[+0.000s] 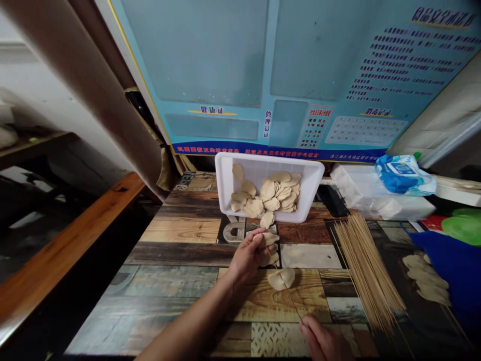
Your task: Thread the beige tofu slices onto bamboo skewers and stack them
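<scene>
My left hand is closed on a few pale flat slices held just in front of the white tub. My right hand, at the bottom edge, pinches the lower end of a thin bamboo skewer. The skewer runs up and left through a slice threaded on it, toward the left hand. One more slice hangs over the tub's near rim.
The white plastic tub holds several pale slices. A bundle of bamboo skewers lies to the right on the patterned table. Filled skewers rest on a blue surface at far right. A wipes pack sits behind; a wooden bench runs at left.
</scene>
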